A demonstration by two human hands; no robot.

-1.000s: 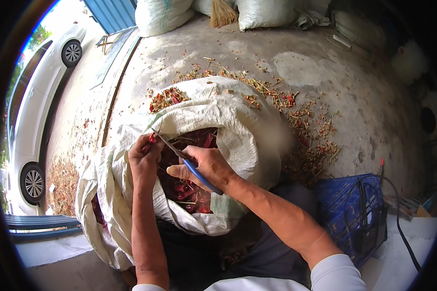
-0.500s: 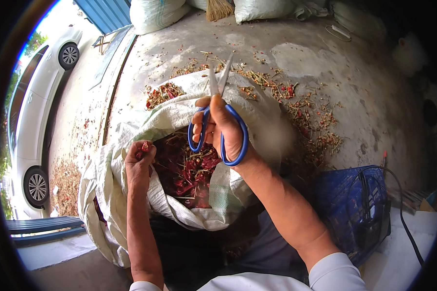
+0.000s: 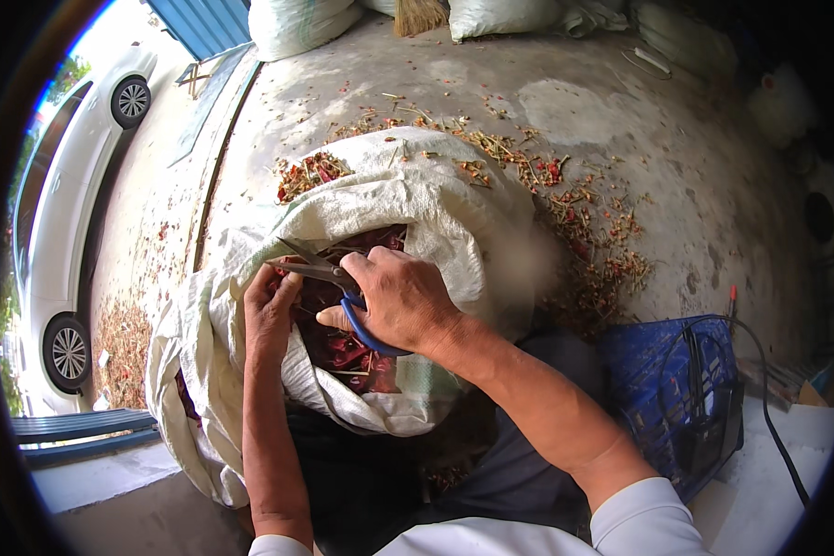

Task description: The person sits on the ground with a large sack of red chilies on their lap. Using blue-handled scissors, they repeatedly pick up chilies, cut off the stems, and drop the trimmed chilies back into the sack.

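Observation:
My right hand grips blue-handled scissors over the mouth of a white woven sack. The blades are apart, their tips pointing left across the fingertips of my left hand. That hand is closed in a pinch on a small red piece, probably a dried chili pepper, mostly covered by fingers and blade. Inside the sack lie many dark red dried chili peppers with straw-coloured stems. The sack's rim is rolled outward, and its left side hangs in folds below my left wrist.
Cut stems and red bits litter the concrete right of the sack. A blue plastic crate with a black cable stands at my right. Full white sacks and a broom are at the back. A white car is parked at left.
My right hand has come down and left with the scissors, from pointing upward above the sack to lying across my left fingertips. My left hand keeps its place and its pinch.

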